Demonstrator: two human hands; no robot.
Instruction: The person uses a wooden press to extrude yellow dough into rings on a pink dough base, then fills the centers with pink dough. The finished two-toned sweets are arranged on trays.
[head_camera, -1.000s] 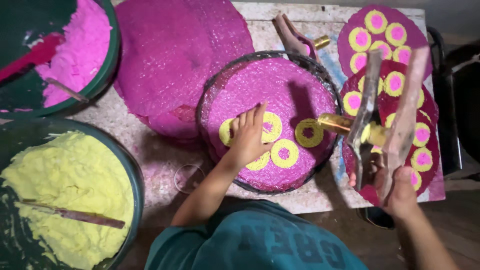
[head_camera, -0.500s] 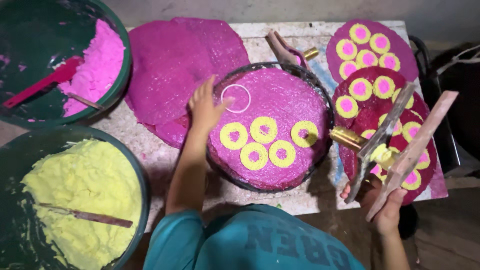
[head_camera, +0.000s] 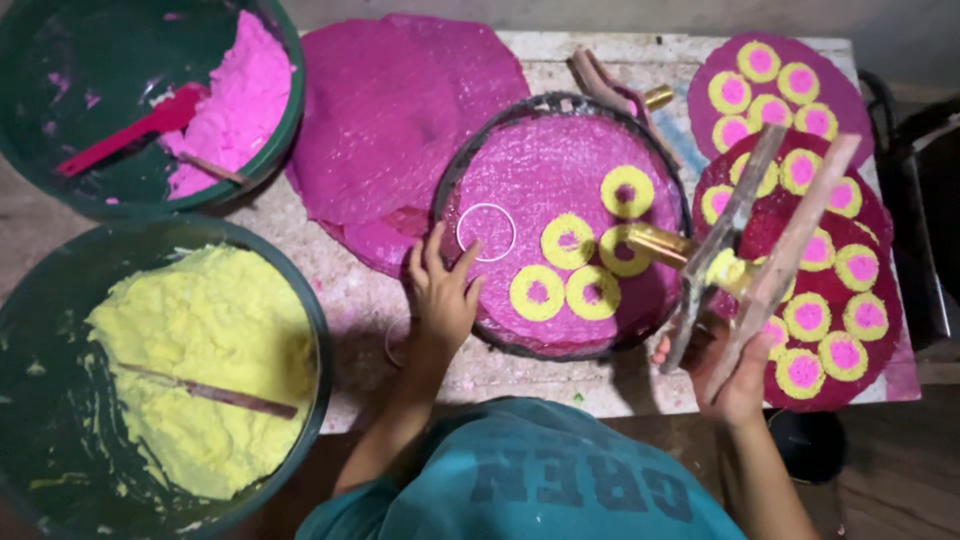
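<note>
My left hand (head_camera: 440, 295) rests open-fingered on the rim of the round pink-coated tray (head_camera: 480, 325), beside a thin white ring (head_camera: 486, 232). My right hand (head_camera: 728, 372) grips a two-handled wooden press tool (head_camera: 745, 255) above 5 yellow-and-pink discs (head_camera: 567, 241).

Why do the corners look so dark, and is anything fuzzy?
Head view: light falls on the table middle, so the yellow rings look bright; the tub edges and floor sink into shadow; the wooden tool in the right hand looks slightly soft; the left hand looks sharp.
</note>
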